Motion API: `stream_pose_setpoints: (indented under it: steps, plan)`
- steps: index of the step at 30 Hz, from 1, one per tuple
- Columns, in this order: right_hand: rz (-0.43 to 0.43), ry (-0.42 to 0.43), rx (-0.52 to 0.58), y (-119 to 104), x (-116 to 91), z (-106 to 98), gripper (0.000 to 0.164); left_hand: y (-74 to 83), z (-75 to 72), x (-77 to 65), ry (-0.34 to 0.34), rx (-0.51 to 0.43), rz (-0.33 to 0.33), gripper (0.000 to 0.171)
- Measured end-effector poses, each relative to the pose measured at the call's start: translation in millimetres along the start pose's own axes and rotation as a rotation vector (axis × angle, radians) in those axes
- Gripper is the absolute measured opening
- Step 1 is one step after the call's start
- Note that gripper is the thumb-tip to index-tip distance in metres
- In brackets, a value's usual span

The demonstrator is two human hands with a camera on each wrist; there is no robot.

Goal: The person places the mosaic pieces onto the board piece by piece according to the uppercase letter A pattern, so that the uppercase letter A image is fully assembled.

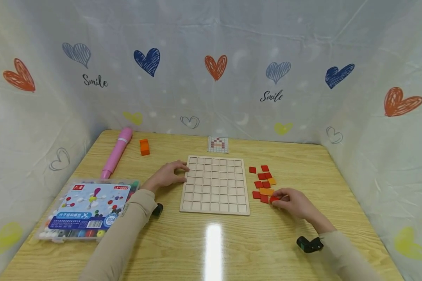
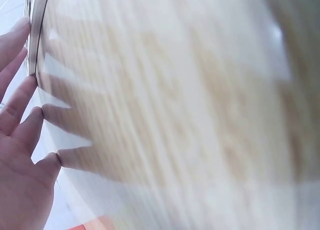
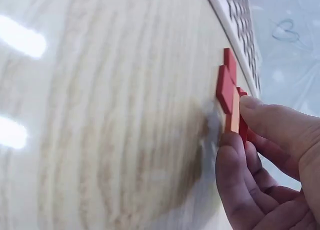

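A pale wooden grid board (image 1: 215, 186) lies flat on the table, its square cells bare. My left hand (image 1: 168, 174) touches the board's left edge with its fingertips; in the left wrist view its fingers (image 2: 22, 105) reach the edge with nothing between them. To the right of the board, my right hand (image 1: 292, 201) pinches a red square tile (image 1: 274, 198) between thumb and fingers. Beside it lie several loose red tiles (image 1: 256, 194) and orange tiles (image 1: 266, 191). In the right wrist view the thumb (image 3: 252, 106) covers part of the pinched tile.
A small pattern card (image 1: 218, 144) lies behind the board. At the left are a clear case of molecule-model parts (image 1: 88, 208), a pink stick-shaped thing (image 1: 116, 154) and an orange block (image 1: 144, 147). White curtains with hearts (image 1: 216, 67) enclose the back and sides.
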State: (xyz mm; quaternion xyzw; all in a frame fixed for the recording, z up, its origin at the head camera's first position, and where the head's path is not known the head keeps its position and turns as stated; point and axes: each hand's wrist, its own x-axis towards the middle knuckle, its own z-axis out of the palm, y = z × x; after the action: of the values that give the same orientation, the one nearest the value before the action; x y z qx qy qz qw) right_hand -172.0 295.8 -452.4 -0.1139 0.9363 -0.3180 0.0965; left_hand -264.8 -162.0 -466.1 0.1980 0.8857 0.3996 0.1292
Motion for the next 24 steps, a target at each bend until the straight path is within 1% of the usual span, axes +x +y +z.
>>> stream_pose_setpoints:
  steps: [3, 6, 9, 11, 15, 18, 24]
  plan:
    - [0.003, 0.013, 0.022, -1.1, 3.4, -4.3, 0.030, 0.2, 1.0, 0.9, -0.003, 0.005, -0.005, 0.038]
    - [0.021, 0.059, 0.063, -4.5, 8.5, -5.4, 0.034, -0.3, 1.8, 1.7, -0.005, 0.016, -0.005, 0.037]
    - [0.054, 0.113, 0.120, -13.7, 16.4, -4.5, 0.038, -0.5, 1.6, 2.1, -0.004, 0.024, -0.003, 0.037]
    - [0.070, 0.133, 0.175, -20.3, 24.5, -0.8, 0.040, -1.6, 0.7, 2.2, -0.003, 0.027, -0.006, 0.037]
    - [0.087, 0.148, 0.288, -32.3, 41.6, 11.4, 0.042, -2.9, 0.2, 2.3, -0.003, 0.028, -0.009, 0.037]
    - [0.093, 0.150, 0.329, -43.0, 52.8, 20.6, 0.041, -2.4, 0.9, 2.8, -0.003, 0.035, -0.007, 0.037]
    - [0.091, 0.143, 0.350, -63.4, 80.6, 35.8, 0.040, -1.0, 2.5, 4.1, -0.010, 0.037, -0.008, 0.037]
